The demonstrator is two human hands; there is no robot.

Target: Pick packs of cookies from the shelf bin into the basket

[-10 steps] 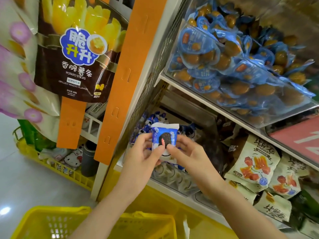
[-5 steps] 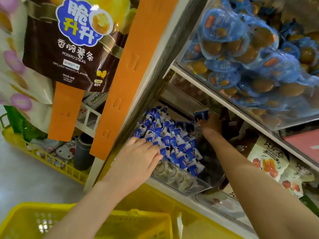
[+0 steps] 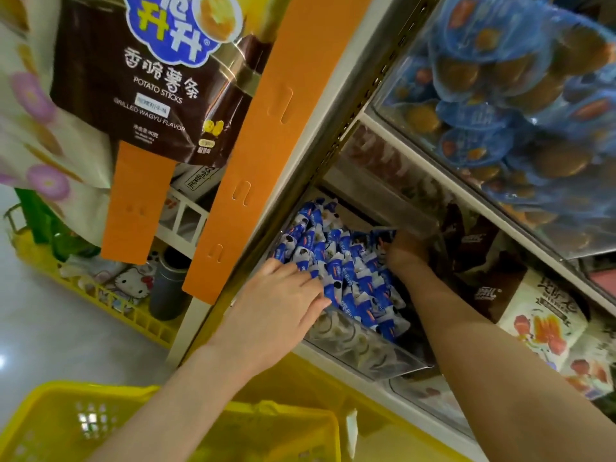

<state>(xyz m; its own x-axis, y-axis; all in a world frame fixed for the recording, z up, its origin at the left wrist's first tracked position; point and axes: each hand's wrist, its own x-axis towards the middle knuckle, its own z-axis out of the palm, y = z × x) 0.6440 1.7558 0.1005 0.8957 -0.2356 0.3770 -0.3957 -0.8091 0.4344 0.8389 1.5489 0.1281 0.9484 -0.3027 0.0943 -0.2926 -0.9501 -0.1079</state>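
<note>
Reaching into the clear shelf bin [image 3: 366,360], the left hand [image 3: 283,305] lays straight fingers [image 3: 301,273] flat on the blue cookie packs [image 3: 353,271], gripping nothing; the right hand [image 3: 408,251] is buried among the packs, its grip impossible to tell.

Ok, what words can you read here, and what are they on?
"POTATO STICKS": on the brown bag.
"GRILLED WAGYU FLAVOR": same bag.
"香脆薯条": same bag.
The cookie packs: print too small to read.
The white packs: print too blurred.

Glossy blue-and-white foil cookie packs [image 3: 346,271] fill a clear smooth plastic bin [image 3: 360,348]; the yellow lattice plastic basket [image 3: 50,425] looks shiny.
</note>
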